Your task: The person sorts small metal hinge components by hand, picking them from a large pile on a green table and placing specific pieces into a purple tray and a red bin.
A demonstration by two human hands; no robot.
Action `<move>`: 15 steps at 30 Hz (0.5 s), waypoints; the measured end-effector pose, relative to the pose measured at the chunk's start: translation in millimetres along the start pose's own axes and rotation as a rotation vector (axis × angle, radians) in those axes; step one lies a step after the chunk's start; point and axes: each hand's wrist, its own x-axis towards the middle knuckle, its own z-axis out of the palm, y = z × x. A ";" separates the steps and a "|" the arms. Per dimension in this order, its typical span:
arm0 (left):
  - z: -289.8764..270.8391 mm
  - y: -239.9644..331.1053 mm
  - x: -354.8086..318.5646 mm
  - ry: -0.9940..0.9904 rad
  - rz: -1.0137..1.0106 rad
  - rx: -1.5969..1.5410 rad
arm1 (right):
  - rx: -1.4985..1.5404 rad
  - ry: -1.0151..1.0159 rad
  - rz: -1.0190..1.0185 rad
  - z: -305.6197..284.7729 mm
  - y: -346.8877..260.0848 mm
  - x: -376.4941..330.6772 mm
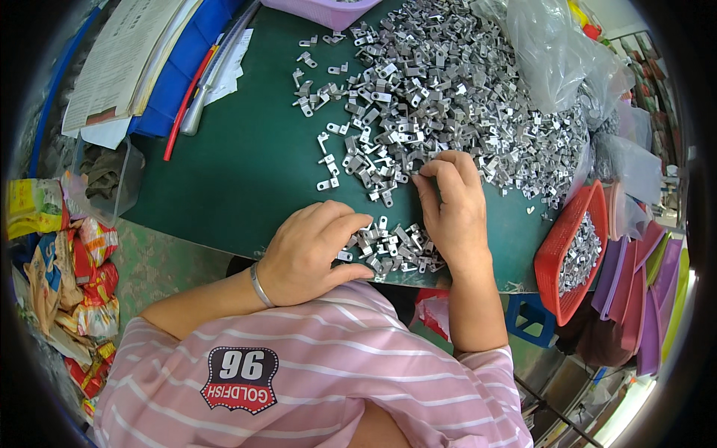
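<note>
Resting my left hand (310,250), loosely curled and grasping nothing, beside the near small brackets (392,250). My right hand (448,201) is pinching one bracket at the far pile (441,97).

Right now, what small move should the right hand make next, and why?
Probably pinch one bracket from the big pile and draw it back to the small pile. The right hand has its fingertips at the big pile's near edge; the left hand rests on the small pile.

A dark green table (246,164) carries a large heap of small silver metal brackets (441,82), with a smaller cluster (392,248) near its front edge. Clear plastic bags (553,52) lie at the right, papers and a blue folder (172,82) at the left, and what may be a purple tray (321,11) at the far edge.
</note>
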 end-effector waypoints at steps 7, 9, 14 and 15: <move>0.8 -1.8 -1.8 -0.008 -0.003 0.002 | 0.442 -0.006 0.442 -24.3 15.3 -16.0; 1.5 -2.9 -3.2 -0.011 -0.012 0.008 | 0.446 -0.152 0.523 -46.2 12.9 -14.9; 1.1 -2.1 -2.8 -0.013 -0.013 0.013 | 0.314 -0.420 0.130 -54.1 13.2 -14.7; 1.3 -1.8 -2.8 -0.015 -0.013 0.015 | 0.272 -0.347 0.157 -48.2 10.5 -14.5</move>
